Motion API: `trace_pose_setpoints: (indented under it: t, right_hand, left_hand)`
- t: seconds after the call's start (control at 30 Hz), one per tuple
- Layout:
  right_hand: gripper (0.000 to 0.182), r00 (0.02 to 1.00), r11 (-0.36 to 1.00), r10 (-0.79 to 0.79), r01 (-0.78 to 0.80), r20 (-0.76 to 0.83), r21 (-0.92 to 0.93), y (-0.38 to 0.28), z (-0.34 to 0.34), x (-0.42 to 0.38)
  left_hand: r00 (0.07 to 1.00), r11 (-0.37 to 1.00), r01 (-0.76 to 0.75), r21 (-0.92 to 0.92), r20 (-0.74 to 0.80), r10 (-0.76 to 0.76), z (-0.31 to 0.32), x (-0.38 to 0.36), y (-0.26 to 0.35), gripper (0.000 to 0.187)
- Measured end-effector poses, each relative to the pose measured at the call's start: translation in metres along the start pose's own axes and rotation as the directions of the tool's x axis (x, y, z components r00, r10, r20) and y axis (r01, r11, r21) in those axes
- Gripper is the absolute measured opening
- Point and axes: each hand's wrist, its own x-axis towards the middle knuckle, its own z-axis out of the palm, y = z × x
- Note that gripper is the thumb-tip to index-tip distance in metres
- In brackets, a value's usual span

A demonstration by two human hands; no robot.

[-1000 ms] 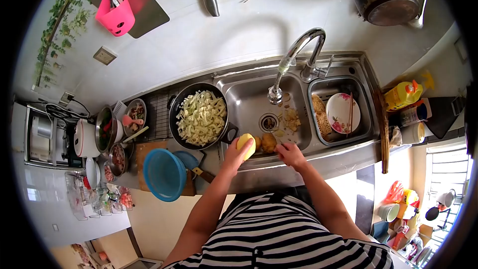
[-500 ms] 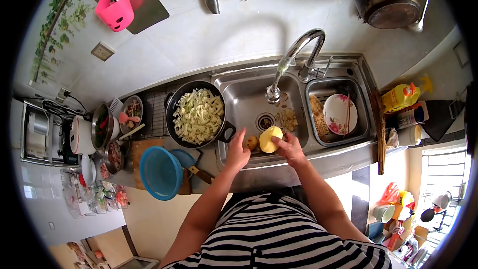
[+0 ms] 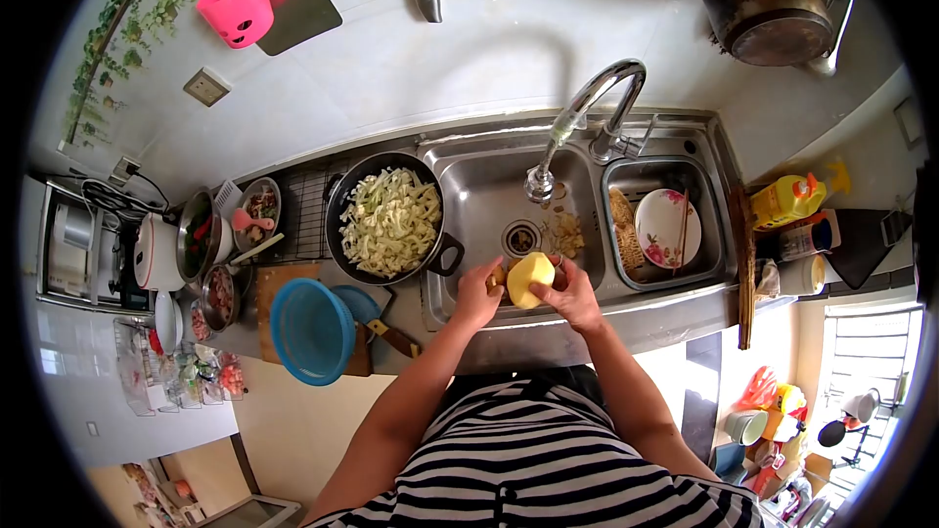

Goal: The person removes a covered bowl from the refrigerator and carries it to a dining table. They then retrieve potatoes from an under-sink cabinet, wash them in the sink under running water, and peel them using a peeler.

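My right hand point(image 3: 572, 297) is closed on a peeled yellow potato point(image 3: 529, 282) over the front part of the large sink basin point(image 3: 469, 196). Close beside it, my left hand point(image 3: 476, 296) has its fingers around a small brownish potato point(image 3: 497, 278), mostly covered by the fingers. Peelings point(image 3: 563, 232) lie on the basin floor near the drain point(image 3: 520, 237). To the left of my left hand stands a black pan point(image 3: 450, 254) full of chopped pale vegetable point(image 3: 389, 220).
A chrome faucet point(image 3: 611, 108) arches over the basin. The smaller right basin point(image 3: 641, 279) holds a flowered plate point(image 3: 667, 227) and chopsticks point(image 3: 682, 230). A blue basin point(image 3: 313, 330) and a knife point(image 3: 396, 339) lie at the left front edge, with bowls of food point(image 3: 223, 298) further left.
My left hand has moved down and closed around the small brownish potato. The right hand has turned the peeled potato more upright. The camera view has shifted slightly.
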Motion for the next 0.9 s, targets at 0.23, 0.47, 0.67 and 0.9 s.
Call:
trace_pose_setpoints:
  t: [0.23,0.47,0.67,0.9]
  right_hand:
    - [0.057,0.989,0.979,0.038,-0.065,-0.142,-0.195,0.007,-0.005,0.006]
    - [0.038,0.893,0.869,0.44,-0.398,0.093,-0.292,0.003,0.02,0.015]
    - [0.034,0.955,0.902,0.284,-0.297,-0.089,-0.313,0.037,-0.001,0.046]
    - [0.027,0.94,0.56,0.262,-0.331,-0.217,-0.759,0.071,-0.044,0.08]
  left_hand:
    - [0.952,0.587,0.304,-0.75,0.265,-0.154,-0.01,-0.015,0.027,0.048]
    - [0.95,0.474,0.312,-0.823,0.256,-0.179,-0.017,-0.031,0.005,0.058]
    - [0.926,0.813,0.276,-0.513,-0.086,-0.368,-0.015,-0.063,-0.061,0.057]
    - [0.802,0.916,0.35,-0.194,-0.444,-0.4,-0.052,-0.101,-0.077,0.057]
